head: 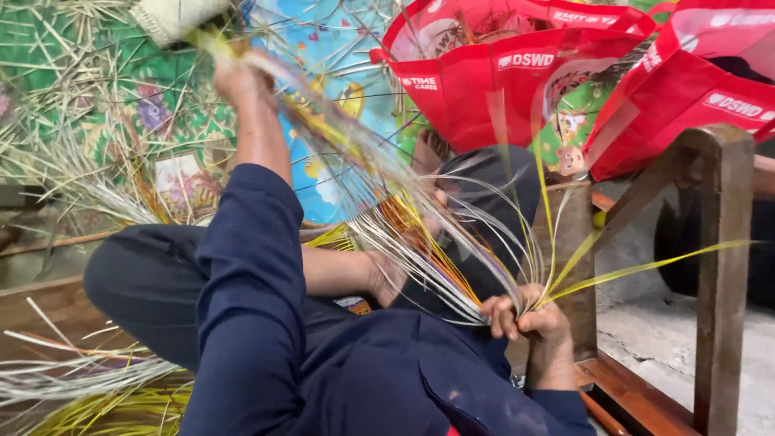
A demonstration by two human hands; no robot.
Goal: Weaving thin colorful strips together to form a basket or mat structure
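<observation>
Clerk: Item, principal: bundle of thin plant strips [420,242], pale, yellow and orange. Location?

Checker: Stretched slantwise across the lap, from the upper left down to the lower right. Free tips fan out past the lower end.

Clerk: Right hand [525,319], state of grip?

Checker: Pressed together in a fist, pinching the gathered lower end of the strips, thumb over the top.

Clerk: Left hand [238,81]?

Checker: Raised on a dark blue sleeve, at the far end of the bundle. It looks closed around the strips, but that end is blurred.

Clerk: Any further hand?

Checker: One bare forearm and hand [387,278], mid-bundle, touching the strips from below. Owner cannot be told.

Clerk: Step in hand, as judged?

Checker: Drawing the bundle out taut between the two ends, probably to comb or sort it. Strips not yet separated by colour.

Clerk: Requirement for the next move?

Checker: A firm right pinch so no strip slips, and a steady pull from the raised end, clear of the wooden frame [722,266] near the right hand.

Clerk: Surroundings?

Checker: Two red bags [484,81] beyond the bundle; patterned mat [331,48] beneath; loose strips [81,379] heaped at lower left.
</observation>
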